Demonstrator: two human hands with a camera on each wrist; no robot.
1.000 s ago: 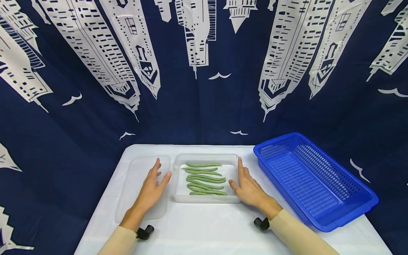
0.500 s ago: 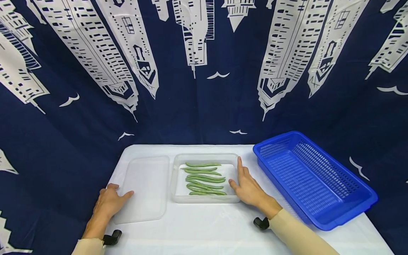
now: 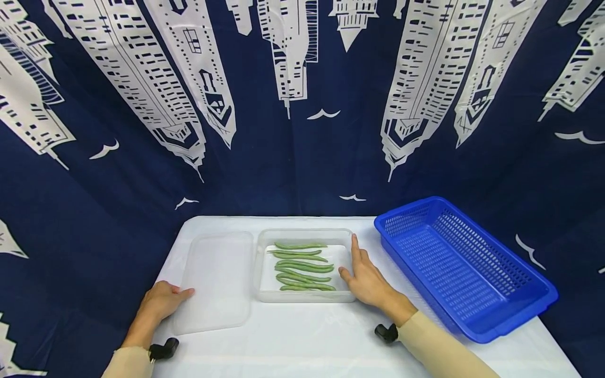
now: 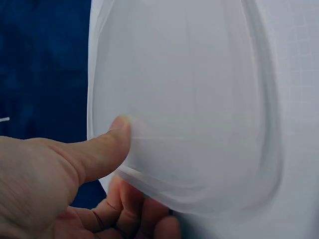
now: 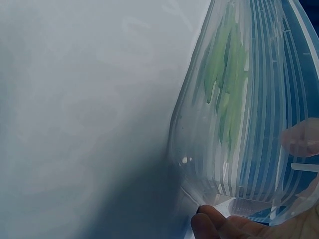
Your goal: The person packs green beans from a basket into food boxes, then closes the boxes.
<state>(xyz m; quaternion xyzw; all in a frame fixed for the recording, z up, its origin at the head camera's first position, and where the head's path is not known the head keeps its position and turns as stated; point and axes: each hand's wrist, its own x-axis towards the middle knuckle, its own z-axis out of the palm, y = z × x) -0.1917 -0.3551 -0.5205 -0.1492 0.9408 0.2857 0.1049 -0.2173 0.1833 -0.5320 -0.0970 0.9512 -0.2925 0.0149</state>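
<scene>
A translucent flat lid [image 3: 219, 278] lies on the left of the table. My left hand [image 3: 158, 303] pinches its near left edge, thumb [image 4: 112, 144] on top and fingers [image 4: 127, 199] curled beneath, as the left wrist view shows. Beside the lid stands a clear plastic container [image 3: 307, 297] with several green beans [image 3: 302, 265] laid roughly in parallel inside. My right hand [image 3: 373, 283] holds the container's right end, thumb [image 5: 304, 138] over the rim and fingers [image 5: 224, 221] along the outside. Part of that end is hidden by the hand.
A blue perforated basket [image 3: 465, 268] stands at an angle on the right, partly beyond the table's right edge. A white cloth covers the table [image 3: 293, 341]. Behind it hangs a dark blue curtain [image 3: 264, 163] printed with white buildings.
My left hand moved from above the lid's right side to its left edge and took hold there. The lid has tilted or shifted slightly. My right hand stayed at the container.
</scene>
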